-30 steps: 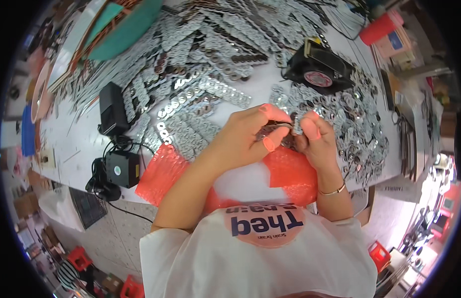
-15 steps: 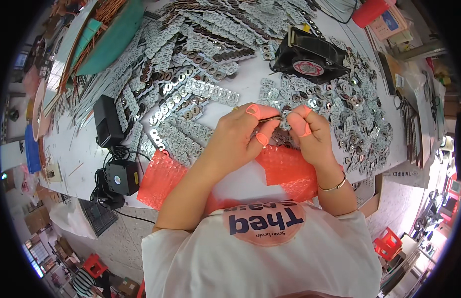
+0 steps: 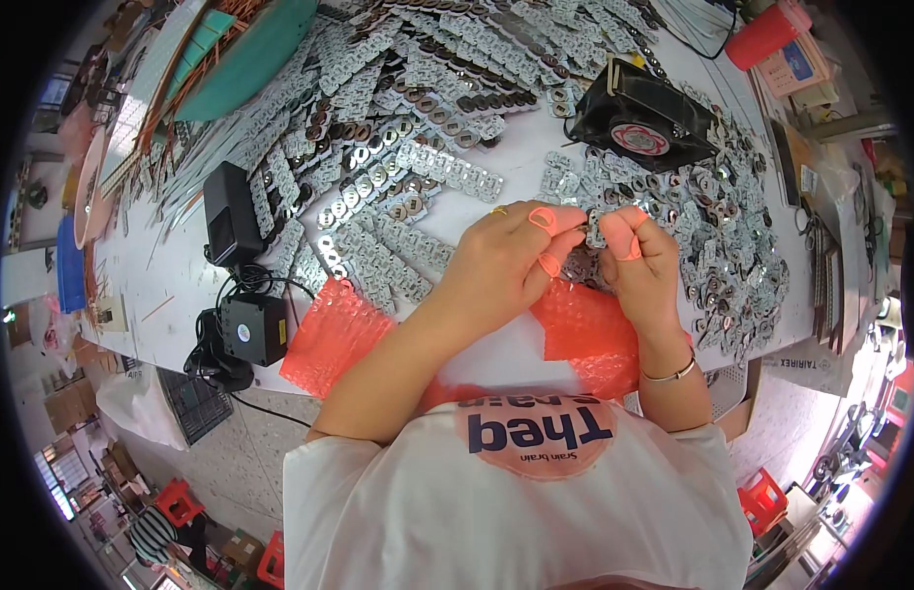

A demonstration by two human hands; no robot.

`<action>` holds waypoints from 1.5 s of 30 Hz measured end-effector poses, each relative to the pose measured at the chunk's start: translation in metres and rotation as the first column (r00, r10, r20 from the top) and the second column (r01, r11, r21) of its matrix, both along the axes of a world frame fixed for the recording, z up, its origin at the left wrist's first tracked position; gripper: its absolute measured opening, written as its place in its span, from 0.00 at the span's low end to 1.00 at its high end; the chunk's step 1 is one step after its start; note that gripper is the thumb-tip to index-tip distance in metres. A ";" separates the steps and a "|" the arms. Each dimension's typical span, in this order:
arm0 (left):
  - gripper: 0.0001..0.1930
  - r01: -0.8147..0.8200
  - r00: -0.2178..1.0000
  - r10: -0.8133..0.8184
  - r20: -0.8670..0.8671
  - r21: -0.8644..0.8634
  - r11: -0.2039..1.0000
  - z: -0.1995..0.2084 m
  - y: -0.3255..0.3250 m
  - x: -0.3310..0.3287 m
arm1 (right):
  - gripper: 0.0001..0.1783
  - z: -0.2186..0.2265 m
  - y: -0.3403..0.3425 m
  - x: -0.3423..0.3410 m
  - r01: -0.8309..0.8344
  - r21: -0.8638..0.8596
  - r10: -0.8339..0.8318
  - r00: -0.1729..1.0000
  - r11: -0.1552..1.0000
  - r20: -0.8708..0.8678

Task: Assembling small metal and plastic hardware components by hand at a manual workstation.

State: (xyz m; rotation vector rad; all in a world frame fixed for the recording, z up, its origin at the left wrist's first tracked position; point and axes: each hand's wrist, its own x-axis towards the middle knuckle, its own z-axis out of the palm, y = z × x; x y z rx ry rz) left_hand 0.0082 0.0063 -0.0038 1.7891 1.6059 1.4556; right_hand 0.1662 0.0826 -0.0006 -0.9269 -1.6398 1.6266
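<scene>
My left hand (image 3: 508, 258) is closed in a pinch, with orange finger cots on its thumb and forefinger. A small silvery metal piece (image 3: 593, 232) shows at its fingertips, mostly covered by them. Close on its right, my right hand (image 3: 642, 264) has its cot-covered thumb and forefinger pressed together; whatever they grip is hidden. Behind and right of the hands spreads a heap of small metal pieces with round dark centres (image 3: 737, 246). Longer strips of joined metal pieces (image 3: 457, 172) lie to the left and far side. Red bubble wrap (image 3: 587, 329) lies under my wrists.
A black fan (image 3: 642, 123) stands beyond my right hand. Left of my forearm sit a black adapter (image 3: 234, 211) and a black box (image 3: 253, 329) with cables. A green basin (image 3: 250, 64) with copper-coloured strips is at far left, a red cup (image 3: 769, 34) at far right.
The whole view has shifted, so everything appears farther right. My left fingers have drawn closer together, and the thin dark edge seen between them before is now covered.
</scene>
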 end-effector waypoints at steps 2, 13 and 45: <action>0.10 -0.026 0.999 0.026 0.030 -0.017 1.000 0.000 0.002 -0.001 | 0.12 -0.002 0.007 0.002 -0.045 0.006 0.045 0.998 0.999 0.036; 0.09 0.107 0.973 -0.139 0.187 0.170 0.980 -0.032 0.004 0.014 | 0.16 -0.028 0.028 0.035 0.102 0.378 -0.207 0.946 0.920 0.250; 0.13 0.186 0.856 -0.176 0.487 0.027 0.982 -0.029 0.024 0.007 | 0.17 -0.010 0.052 0.040 -0.095 0.185 0.020 0.929 0.978 0.369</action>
